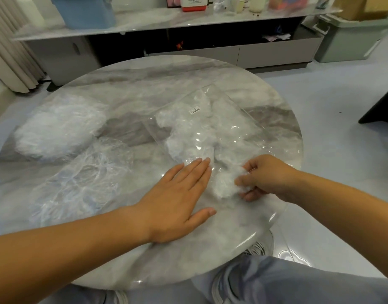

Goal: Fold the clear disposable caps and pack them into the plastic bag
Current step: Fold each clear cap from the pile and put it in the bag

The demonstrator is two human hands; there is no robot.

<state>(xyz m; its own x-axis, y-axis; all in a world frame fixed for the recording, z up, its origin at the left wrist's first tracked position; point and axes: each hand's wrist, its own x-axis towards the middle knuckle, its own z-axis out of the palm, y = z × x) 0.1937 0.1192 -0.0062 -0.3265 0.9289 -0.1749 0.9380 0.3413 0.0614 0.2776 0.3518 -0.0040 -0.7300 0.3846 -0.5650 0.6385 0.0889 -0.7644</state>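
Note:
A clear plastic bag (212, 126) with a small white label lies at the centre right of the round marble table (131, 84), with several folded caps inside. My left hand (177, 194) lies flat, fingers straight, pressing the bag's near edge. My right hand (265, 178) pinches a crumpled folded cap (226, 185) at the bag's mouth. A clear cap (83, 176) lies spread flat at the left front. Behind it sits a heap of caps (57, 128).
Beyond the table stands a low grey cabinet (265, 53) with a marble shelf holding a blue tub (87, 12), bottles and a red-and-white box (194, 3). A grey bin (350, 38) stands at the right. My knees are under the table's near edge.

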